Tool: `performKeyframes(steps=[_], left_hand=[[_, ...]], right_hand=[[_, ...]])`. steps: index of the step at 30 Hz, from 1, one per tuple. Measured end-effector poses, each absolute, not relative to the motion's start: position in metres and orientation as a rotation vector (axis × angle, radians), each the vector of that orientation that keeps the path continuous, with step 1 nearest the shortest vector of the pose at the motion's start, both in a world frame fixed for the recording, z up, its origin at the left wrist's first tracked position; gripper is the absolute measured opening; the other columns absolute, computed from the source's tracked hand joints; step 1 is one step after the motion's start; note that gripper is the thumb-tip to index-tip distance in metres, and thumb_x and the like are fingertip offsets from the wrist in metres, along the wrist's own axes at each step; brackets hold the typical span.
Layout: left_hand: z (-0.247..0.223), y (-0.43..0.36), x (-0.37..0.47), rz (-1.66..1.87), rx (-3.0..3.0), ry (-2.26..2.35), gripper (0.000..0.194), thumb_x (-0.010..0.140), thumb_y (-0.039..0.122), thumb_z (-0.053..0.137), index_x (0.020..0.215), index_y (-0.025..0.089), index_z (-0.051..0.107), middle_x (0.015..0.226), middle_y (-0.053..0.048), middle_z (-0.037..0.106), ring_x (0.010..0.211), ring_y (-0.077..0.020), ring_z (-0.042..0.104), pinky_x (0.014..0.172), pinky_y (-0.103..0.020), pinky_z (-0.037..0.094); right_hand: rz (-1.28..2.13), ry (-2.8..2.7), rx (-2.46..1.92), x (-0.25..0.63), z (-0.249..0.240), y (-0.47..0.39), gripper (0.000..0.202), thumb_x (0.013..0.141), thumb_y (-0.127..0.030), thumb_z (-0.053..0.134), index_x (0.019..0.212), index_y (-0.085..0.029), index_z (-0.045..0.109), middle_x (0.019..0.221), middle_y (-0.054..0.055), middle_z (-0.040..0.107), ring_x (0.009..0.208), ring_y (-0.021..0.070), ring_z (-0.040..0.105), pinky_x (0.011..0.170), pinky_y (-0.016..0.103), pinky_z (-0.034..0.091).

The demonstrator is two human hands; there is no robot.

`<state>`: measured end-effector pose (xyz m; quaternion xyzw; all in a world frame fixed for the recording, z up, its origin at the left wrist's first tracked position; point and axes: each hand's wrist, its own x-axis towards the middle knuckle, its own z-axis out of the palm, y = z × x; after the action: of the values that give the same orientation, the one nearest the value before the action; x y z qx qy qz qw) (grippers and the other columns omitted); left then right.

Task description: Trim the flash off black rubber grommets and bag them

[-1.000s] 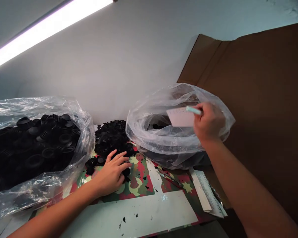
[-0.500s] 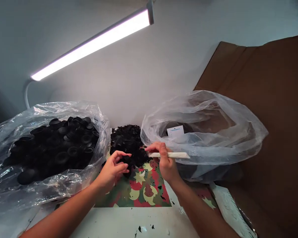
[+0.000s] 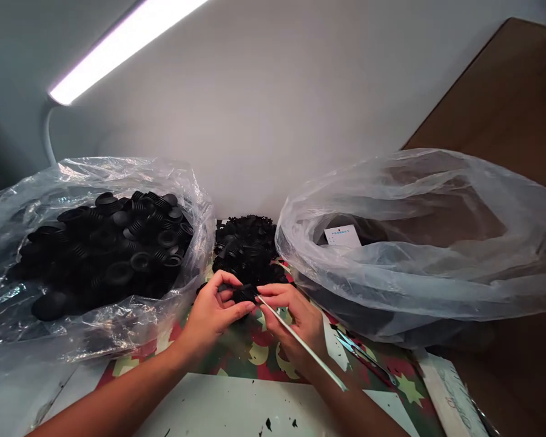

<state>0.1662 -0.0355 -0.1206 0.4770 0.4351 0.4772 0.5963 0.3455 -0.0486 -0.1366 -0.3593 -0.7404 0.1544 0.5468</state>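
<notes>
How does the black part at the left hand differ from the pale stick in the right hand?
The black part is dark, while the pale stick is whitish. The black part looks short and chunky; the pale stick is long and thin. The black part sits mostly between the fingers of the left hand, while the pale stick slants well out past the right hand. Both are held up off the table.

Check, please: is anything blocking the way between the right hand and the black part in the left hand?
Nothing visible blocks it. The right hand is close beside the black part in the left hand, and its white stick points at that part.
</notes>
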Motion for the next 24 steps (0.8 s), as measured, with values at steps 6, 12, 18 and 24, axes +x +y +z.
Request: performKeyframes(steps=[6,12,18,24], left_hand=[[-0.121,-0.036,0.165,1.128,1.243,1.078,0.03,0.066,0.026,0.084,0.092,0.018,0.071,0.086,-0.002,0.068,0.08,-0.0191,0.066,0.071,-0.029,0.056],[-0.124,-0.035,0.165,1.102,1.216,1.053,0.04,0.068,0.027,0.084,0.104,0.022,0.068,0.103,-0.004,0.067,0.092,-0.0207,0.067,0.079,-0.031,0.057],[-0.122,-0.035,0.165,1.105,1.209,1.044,0.045,0.067,0.027,0.085,0.108,0.022,0.066,0.106,-0.004,0.066,0.092,-0.0193,0.065,0.079,-0.028,0.056],[-0.122,-0.035,0.165,1.099,1.217,1.05,0.046,0.069,0.027,0.085,0.11,0.022,0.065,0.103,-0.004,0.065,0.093,-0.0199,0.066,0.079,-0.029,0.056]], right_hand=[[0.297,-1.809,-0.74,0.345,-0.15,-0.043,0.01,0.094,-0.018,0.059,0.097,-0.026,0.065,0.104,0.007,0.077,0.091,0.021,0.075,0.077,0.034,0.062],[0.213,-1.874,-0.747,0.345,-0.143,-0.045,0.014,0.095,-0.013,0.055,0.097,-0.027,0.06,0.106,0.008,0.077,0.094,0.021,0.075,0.078,0.036,0.062],[0.223,-1.892,-0.773,0.345,-0.135,-0.049,0.017,0.093,-0.009,0.055,0.098,-0.026,0.059,0.109,0.007,0.077,0.096,0.0209,0.074,0.08,0.037,0.062],[0.208,-1.89,-0.802,0.345,-0.137,-0.048,0.018,0.093,-0.009,0.055,0.098,-0.026,0.06,0.109,0.005,0.077,0.093,0.0212,0.073,0.079,0.036,0.061]])
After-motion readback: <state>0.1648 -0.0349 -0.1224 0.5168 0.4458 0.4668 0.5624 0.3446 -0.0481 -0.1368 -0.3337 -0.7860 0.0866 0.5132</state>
